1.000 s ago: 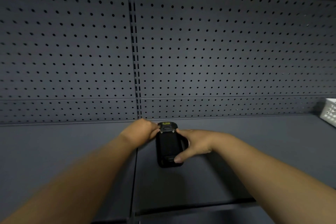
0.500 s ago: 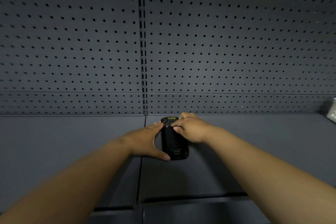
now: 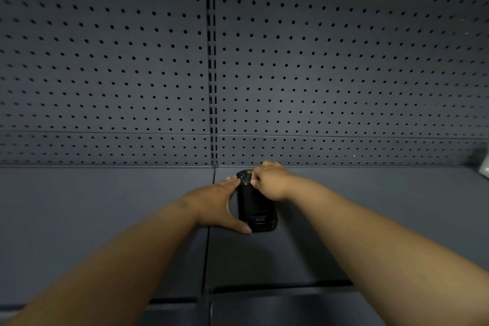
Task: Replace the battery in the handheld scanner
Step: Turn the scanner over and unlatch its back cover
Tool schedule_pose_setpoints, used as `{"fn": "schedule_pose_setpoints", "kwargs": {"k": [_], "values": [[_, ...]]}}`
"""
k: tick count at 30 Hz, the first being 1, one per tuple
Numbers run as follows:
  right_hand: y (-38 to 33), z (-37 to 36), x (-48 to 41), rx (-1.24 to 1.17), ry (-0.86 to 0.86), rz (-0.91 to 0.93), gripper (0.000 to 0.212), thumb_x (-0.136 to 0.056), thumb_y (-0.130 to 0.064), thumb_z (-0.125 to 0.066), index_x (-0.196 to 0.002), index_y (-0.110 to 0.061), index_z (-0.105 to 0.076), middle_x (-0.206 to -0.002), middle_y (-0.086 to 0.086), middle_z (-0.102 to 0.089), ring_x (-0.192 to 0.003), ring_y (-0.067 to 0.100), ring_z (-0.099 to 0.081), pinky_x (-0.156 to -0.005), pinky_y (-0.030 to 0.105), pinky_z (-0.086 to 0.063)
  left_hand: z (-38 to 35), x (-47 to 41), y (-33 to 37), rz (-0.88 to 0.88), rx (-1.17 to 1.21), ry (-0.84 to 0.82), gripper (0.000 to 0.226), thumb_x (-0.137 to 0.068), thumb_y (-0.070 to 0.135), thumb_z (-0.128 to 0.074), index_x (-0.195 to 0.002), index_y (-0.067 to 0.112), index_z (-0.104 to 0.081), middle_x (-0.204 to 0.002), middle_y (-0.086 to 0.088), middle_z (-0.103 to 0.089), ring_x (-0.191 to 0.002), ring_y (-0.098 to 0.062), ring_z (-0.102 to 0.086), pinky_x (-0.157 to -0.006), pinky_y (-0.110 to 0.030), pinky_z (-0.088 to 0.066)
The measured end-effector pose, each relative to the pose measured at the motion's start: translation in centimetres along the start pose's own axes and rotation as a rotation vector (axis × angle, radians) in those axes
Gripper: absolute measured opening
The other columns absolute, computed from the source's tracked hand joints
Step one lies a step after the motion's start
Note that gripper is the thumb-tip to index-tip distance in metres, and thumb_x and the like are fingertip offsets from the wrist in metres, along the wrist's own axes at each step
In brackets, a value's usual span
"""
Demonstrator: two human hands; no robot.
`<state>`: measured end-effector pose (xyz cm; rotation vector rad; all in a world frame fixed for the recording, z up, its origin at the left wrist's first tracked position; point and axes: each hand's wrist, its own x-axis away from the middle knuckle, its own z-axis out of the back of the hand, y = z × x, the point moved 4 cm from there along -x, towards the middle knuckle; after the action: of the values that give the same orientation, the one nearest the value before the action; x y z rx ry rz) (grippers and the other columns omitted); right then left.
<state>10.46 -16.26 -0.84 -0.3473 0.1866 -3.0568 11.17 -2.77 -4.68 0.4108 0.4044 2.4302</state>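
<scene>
The black handheld scanner [image 3: 256, 206] is laid flat on the dark shelf [image 3: 105, 206], close to the pegboard wall [image 3: 344, 74]. Its left side is braced by the left hand [image 3: 215, 200], fingers [image 3: 231, 181] straight, while its far end is pinched by the curled right hand [image 3: 271, 182].

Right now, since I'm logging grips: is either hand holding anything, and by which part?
The scanner lies on the shelf. The right hand pinches its far top end, and the left hand braces its left edge.
</scene>
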Motion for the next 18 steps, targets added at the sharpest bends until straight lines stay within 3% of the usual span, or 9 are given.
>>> {"fn": "schedule_pose_setpoints", "kwargs": {"k": [4,9,14,18], "values": [[-0.2,0.2,-0.1,-0.004,-0.009,-0.011,0.038,-0.100,-0.026,-0.036,-0.130,-0.007,-0.050,-0.134,0.016,-0.045,-0.127,0.030,-0.039,-0.106,0.034,-0.032,0.2,0.1,0.2,-0.006,-0.022,0.014,0.123,-0.058,0.063,-0.075,-0.151,0.025,-0.004,-0.161,0.002,-0.012,-0.148,-0.010,-0.007,-0.121,-0.029,-0.013],[0.1,0.5,0.1,-0.024,0.018,0.012,0.036,-0.100,-0.022,-0.034,-0.125,-0.006,-0.055,-0.129,0.016,-0.048,-0.125,0.030,-0.040,-0.103,0.033,-0.033,0.5,0.3,0.3,-0.018,-0.023,0.031,0.119,-0.054,0.064,-0.077,-0.148,0.030,-0.012,-0.158,0.003,-0.023,-0.144,-0.014,-0.023,-0.118,-0.034,-0.027],[0.8,0.7,0.2,-0.004,0.064,0.063,0.034,-0.099,-0.027,-0.040,-0.119,-0.012,-0.063,-0.125,0.012,-0.052,-0.122,0.028,-0.043,-0.101,0.037,-0.037,0.7,0.4,0.6,-0.033,-0.088,0.041,0.116,-0.058,0.063,-0.076,-0.148,0.028,-0.012,-0.160,0.001,-0.013,-0.147,-0.014,-0.016,-0.120,-0.033,-0.020],[0.8,0.7,0.4,-0.003,0.072,0.059,0.034,-0.099,-0.027,-0.039,-0.116,-0.010,-0.064,-0.122,0.013,-0.054,-0.119,0.029,-0.045,-0.100,0.038,-0.038,0.9,0.3,0.8,-0.048,-0.041,0.039,0.108,-0.056,0.061,-0.078,-0.143,0.029,-0.023,-0.151,0.005,-0.033,-0.137,-0.014,-0.035,-0.114,-0.032,-0.032]]}}
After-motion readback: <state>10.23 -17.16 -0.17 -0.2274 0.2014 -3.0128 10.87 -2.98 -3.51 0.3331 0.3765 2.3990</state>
